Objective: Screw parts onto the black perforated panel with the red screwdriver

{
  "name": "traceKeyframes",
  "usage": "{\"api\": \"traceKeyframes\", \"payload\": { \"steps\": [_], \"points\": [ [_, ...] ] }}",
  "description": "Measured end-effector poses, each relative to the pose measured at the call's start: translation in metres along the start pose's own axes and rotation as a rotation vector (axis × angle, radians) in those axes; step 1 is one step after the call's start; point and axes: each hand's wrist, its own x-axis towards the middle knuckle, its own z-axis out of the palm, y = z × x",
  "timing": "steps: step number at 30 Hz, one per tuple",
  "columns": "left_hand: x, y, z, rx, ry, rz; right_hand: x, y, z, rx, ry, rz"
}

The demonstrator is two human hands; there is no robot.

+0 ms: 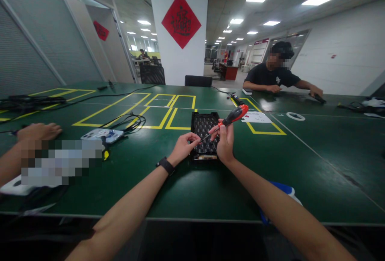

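A screwdriver (236, 115) with a red and black handle slants down to the left, gripped by the fingers of my right hand (225, 144). At its tip, thumb and forefinger of my left hand (183, 148) are pinched together; whatever small thing is between them is too tiny to make out. Beneath both hands, on the green table, lies a black open box-like tray (206, 117) with a patterned, ridged inside. Its near edge shows a pale strip, and my hands cover parts of its sides.
Yellow tape outlines (180, 128) mark the green table (144, 197). To the left are a phone-like device (102, 134), black cables (138, 121) and another person's hand (39, 132). A white sheet (257, 117), a white ring (295, 116) and a seated person (272, 76) are to the right.
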Motion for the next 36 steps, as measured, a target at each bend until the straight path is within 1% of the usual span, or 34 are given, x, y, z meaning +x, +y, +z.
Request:
{"api": "traceKeyframes", "payload": {
  "steps": [10, 21, 26, 31, 36],
  "points": [
    [-0.001, 0.001, 0.001, 0.037, 0.001, 0.006, -0.004, 0.003, -0.002, -0.09, -0.092, -0.064],
    [-0.001, 0.0, 0.001, 0.09, 0.004, 0.016, -0.009, 0.009, -0.009, -0.236, -0.233, -0.185],
    [-0.003, 0.002, 0.001, 0.056, -0.017, 0.006, -0.009, 0.01, -0.01, -0.271, -0.287, -0.2],
    [-0.004, 0.002, 0.002, 0.004, -0.026, 0.006, -0.008, 0.009, -0.008, -0.22, -0.233, -0.153],
    [-0.004, 0.003, 0.001, 0.067, -0.042, 0.025, -0.004, 0.003, -0.006, -0.194, -0.135, -0.107]
  ]
}}
